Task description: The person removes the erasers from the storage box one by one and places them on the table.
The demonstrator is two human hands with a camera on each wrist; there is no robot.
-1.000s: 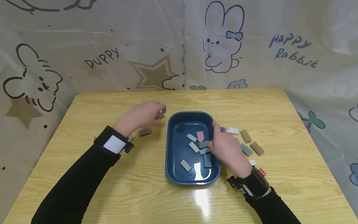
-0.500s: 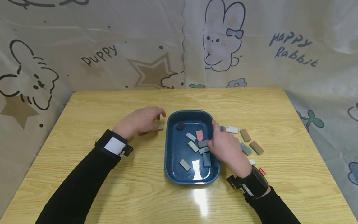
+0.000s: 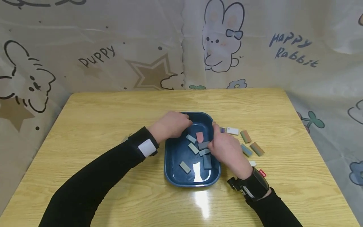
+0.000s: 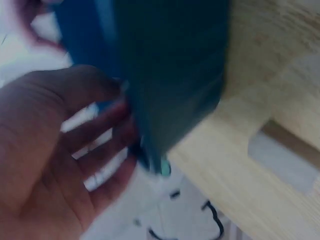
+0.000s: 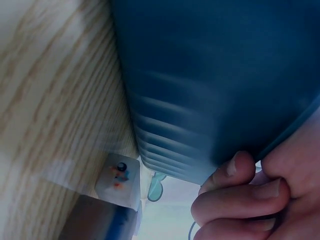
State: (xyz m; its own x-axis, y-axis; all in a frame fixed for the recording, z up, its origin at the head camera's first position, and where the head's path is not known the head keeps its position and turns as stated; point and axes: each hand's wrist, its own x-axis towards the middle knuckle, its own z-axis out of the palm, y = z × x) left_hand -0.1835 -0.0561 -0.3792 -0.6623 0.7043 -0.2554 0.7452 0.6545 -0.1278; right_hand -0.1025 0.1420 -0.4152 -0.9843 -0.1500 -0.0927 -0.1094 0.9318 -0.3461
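A dark blue plastic tray (image 3: 167, 170) stands on the table, holding several small blocks that look like erasers, among them a pink one (image 3: 199, 137) and a pale green one (image 3: 185, 167). My left hand (image 3: 171, 124) reaches over the tray's far left corner. In the left wrist view its thumb and spread fingers pass behind the tray's rim, and the fingertips are hidden. Whether they hold anything does not show. On the right side, my right hand (image 3: 227, 149) grips the tray's rim. Its curled fingers (image 5: 240, 202) lie against the outer wall in the right wrist view.
Right of the tray lie several loose blocks: a white one (image 3: 232, 131), a blue one (image 3: 246, 150) and two brownish ones, one of them a brown-green block (image 3: 256, 149). A grey and brown block (image 4: 285, 152) lies on the table at the tray's left. A printed cloth hangs behind the table.
My left hand has moved from the blocks at the left, where it held a tan block a second ago, rightward over the tray's rim. My right hand stays on the tray.
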